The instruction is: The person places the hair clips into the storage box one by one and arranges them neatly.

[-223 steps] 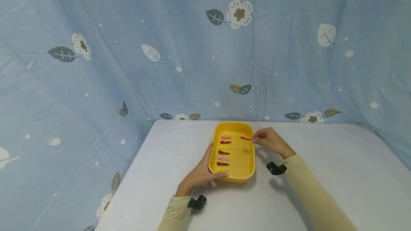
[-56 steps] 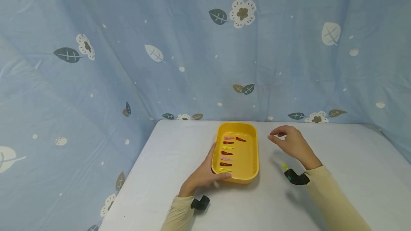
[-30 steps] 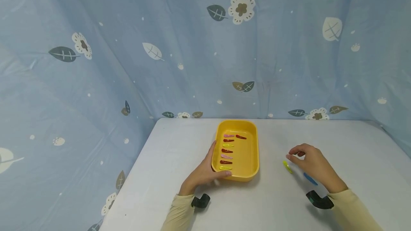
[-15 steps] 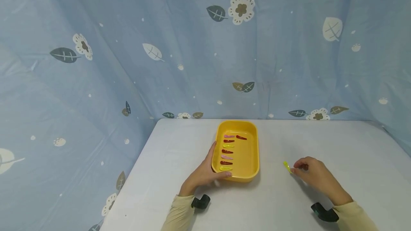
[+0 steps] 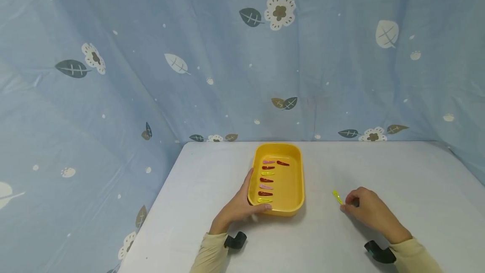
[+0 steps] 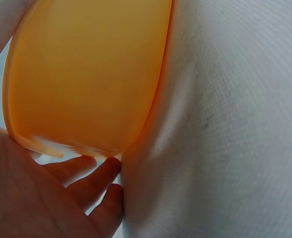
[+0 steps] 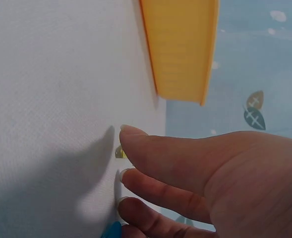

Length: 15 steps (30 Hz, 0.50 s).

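Note:
My left hand (image 5: 237,205) holds the near left corner of a yellow plastic tray (image 5: 293,210), thumb over the rim; the left wrist view shows fingers against the tray's wall (image 6: 86,74). Inside, a left column holds pink, red and yellow snap hair clips, such as a pink one (image 5: 268,161). One red hair clip (image 5: 283,163) starts a right column. On the table, my right hand (image 5: 373,212) pinches the near end of a yellow hair clip (image 5: 337,196). In the right wrist view, my thumb partly hides that clip. A blue hair clip (image 7: 113,230) lies by the lower fingers.
The white-covered table (image 5: 318,247) runs back to a blue curtain (image 5: 212,108) with leaves and flowers. A black wrist camera (image 5: 235,240) sits on the left wrist, another black camera (image 5: 379,252) on the right.
My right hand has let go of the red hair clip in the tray, moved right and down to the table, and taken hold of the yellow hair clip. My left hand stays on the tray.

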Motion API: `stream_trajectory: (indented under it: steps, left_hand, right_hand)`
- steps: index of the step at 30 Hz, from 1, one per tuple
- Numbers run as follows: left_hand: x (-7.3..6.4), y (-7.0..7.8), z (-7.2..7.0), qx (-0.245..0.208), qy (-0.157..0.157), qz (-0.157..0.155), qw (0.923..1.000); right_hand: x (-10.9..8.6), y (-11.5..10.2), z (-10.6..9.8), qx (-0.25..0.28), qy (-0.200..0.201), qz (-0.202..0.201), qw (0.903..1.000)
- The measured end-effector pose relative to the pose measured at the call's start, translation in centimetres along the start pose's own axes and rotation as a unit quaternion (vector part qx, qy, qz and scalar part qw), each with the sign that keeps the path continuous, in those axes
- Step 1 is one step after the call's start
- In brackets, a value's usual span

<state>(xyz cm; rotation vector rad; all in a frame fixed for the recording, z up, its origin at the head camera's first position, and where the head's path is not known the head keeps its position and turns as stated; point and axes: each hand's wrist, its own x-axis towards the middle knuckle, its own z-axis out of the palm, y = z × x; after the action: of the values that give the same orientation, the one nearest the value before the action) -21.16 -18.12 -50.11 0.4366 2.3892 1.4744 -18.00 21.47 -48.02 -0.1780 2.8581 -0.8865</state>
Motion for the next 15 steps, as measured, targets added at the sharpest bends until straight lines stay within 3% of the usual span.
stream_trajectory:
  steps: [15]
  left_hand:
    - [-0.26,0.37,0.03,0.001,0.003,-0.024,0.9997]
  right_hand:
    - [0.24,-0.36,0.38,-0.018,0.001,0.011,0.9998]
